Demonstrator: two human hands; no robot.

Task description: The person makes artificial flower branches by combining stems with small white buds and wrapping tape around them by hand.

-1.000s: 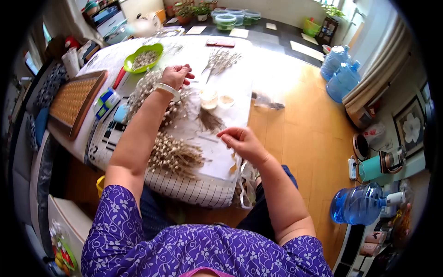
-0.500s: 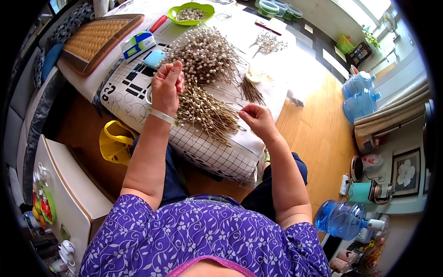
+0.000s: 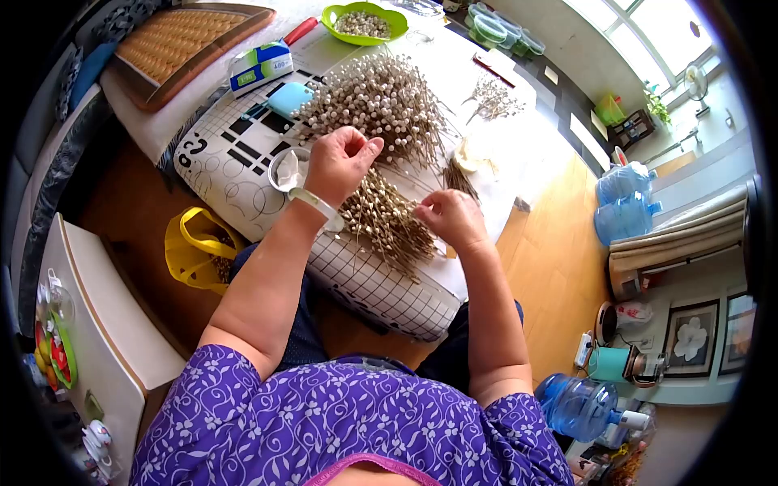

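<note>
Yellow bag (image 3: 185,263) at far left, below the edge of the patterned cloth (image 3: 231,194). Small cup (image 3: 281,178) on the cloth, just beside the left hand (image 3: 342,164): fingers curled in, thumb near forefinger; cannot tell whether anything thin is pinched. Beyond, large white-tipped bunch (image 3: 373,105); nearer, between the hands, browner bunch (image 3: 393,231). Right hand (image 3: 454,217) at its right edge: thumb and fingertips drawn together, any hold unclear.

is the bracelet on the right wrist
No, the pale bracelet is on the wrist of the left hand, while the wrist of the right hand is bare.
</note>
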